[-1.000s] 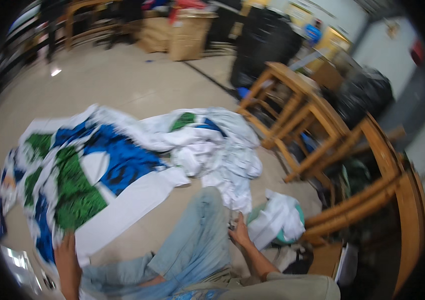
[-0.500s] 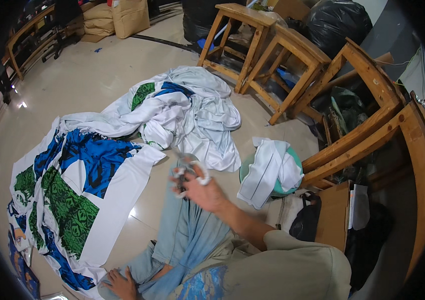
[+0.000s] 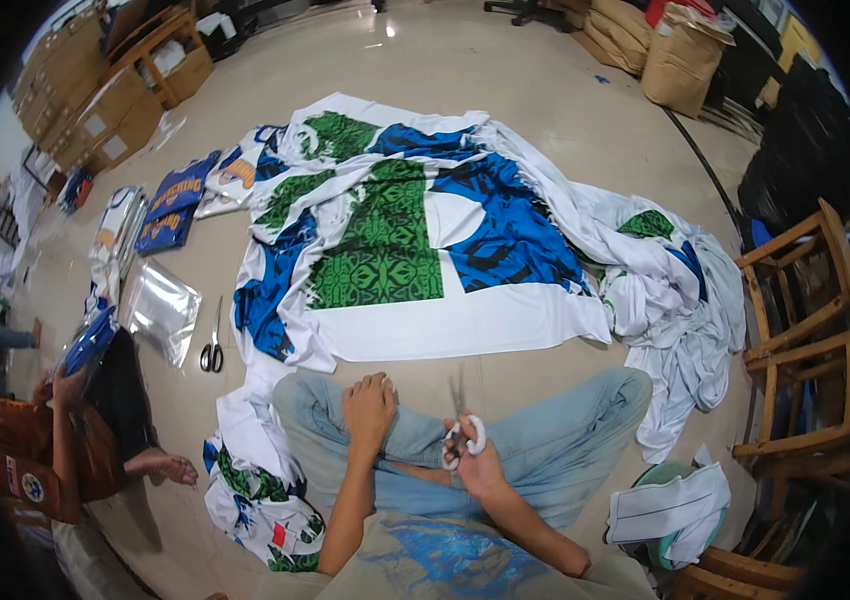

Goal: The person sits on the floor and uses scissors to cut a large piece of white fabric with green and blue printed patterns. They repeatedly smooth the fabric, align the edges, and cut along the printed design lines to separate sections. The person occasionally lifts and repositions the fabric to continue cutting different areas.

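My right hand [image 3: 475,462] grips a pair of scissors [image 3: 464,432] with white-wrapped handles, blades pointing up above my leg. My left hand [image 3: 368,408] lies palm down on my jeans [image 3: 315,420], fingers loosely bent. In front of my crossed legs spreads printed fabric [image 3: 375,230], white with green and blue patterns, bunched toward the right. More fabric [image 3: 255,485] lies beside my left leg. Black-handled scissors [image 3: 211,355] and clear plastic bags [image 3: 163,310] rest on the floor to the left.
A co-worker [image 3: 55,440] sits at the left holding blue fabric, near folded garments [image 3: 170,205]. Wooden stools [image 3: 805,330] and a cloth-covered green bucket [image 3: 670,515] line my right. Cardboard boxes [image 3: 95,100], paper sacks [image 3: 685,55] and a black bag [image 3: 790,140] stand farther back.
The view has swung left, bringing the co-worker and left-side garments in. My right hand with the scissors now sits lower over my legs; my left hand is up on my jeans near it.
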Motion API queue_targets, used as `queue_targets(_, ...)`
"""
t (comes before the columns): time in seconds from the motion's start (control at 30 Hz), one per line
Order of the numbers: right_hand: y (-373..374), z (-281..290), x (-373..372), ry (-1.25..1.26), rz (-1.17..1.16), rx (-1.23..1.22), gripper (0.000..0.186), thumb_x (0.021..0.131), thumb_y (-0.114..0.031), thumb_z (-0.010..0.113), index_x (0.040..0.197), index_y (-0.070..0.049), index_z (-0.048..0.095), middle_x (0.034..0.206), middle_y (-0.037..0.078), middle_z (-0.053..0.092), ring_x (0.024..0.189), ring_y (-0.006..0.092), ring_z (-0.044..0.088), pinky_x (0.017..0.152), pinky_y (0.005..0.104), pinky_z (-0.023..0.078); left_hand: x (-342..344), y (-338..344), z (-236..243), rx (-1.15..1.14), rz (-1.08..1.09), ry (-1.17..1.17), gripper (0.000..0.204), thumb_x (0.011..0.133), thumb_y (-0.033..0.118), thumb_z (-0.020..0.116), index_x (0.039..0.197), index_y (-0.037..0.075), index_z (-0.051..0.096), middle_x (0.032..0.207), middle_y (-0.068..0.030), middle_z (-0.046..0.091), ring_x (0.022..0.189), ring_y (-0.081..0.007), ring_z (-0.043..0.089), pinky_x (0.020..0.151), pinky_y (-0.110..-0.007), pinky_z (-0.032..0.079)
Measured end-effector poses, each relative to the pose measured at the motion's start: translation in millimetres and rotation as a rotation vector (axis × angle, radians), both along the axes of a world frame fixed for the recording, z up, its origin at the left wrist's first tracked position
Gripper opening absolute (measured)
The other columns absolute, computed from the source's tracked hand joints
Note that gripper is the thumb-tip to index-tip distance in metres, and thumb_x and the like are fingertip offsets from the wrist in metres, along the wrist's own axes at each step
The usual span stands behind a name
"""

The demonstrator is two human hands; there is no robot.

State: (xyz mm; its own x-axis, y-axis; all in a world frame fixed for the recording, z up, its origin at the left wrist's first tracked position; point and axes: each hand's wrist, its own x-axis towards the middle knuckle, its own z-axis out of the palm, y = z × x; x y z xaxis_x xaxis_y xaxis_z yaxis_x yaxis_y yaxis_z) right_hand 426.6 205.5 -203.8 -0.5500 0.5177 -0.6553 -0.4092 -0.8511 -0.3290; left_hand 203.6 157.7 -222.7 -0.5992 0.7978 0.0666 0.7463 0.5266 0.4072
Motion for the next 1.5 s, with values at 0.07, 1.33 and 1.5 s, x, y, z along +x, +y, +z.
queue_targets(0.07,9,0,-6,-0.075,-0.037,0.064,0.057,0.099,-0.021,0.064,0.151,-0.014,0.041,0.118,0.010,0.060,0.081,0.0163,0.056,0.064,0.0337,0.046,0,0,1,-0.004,0.040,0.018,0.049,0.094,0.036,0.061,0.127,0.001,0.059,0.128,-0.0195,0.061,0.118,-0.0357,0.057,0.096,-0.048,0.042)
queue_targets(1.33,45,-23,-70,-0.375,0.065,0.412,0.058,0.089,-0.020,0.078,0.140,-0.002,0.057,0.087,0.003,0.067,0.051,0.0103,0.054,0.043,0.0241,0.041,-20,71,-80,0.002,0.254,0.049,0.110,0.089,0.075,0.048,0.160,-0.002,0.014,0.167,-0.0253,0.005,0.155,-0.0420,0.003,0.119,-0.066,0.001)
queue_targets(1.5,47,-33,-81,-0.336,0.028,0.392,0.060,0.090,-0.019,0.077,0.143,-0.002,0.053,0.088,0.003,0.067,0.050,0.0110,0.054,0.043,0.0251,0.040,-16,70,-77,-0.035,0.267,0.026,0.111,0.088,0.075,0.050,0.160,-0.001,0.015,0.168,-0.0236,0.006,0.155,-0.0403,0.001,0.119,-0.066,0.000)
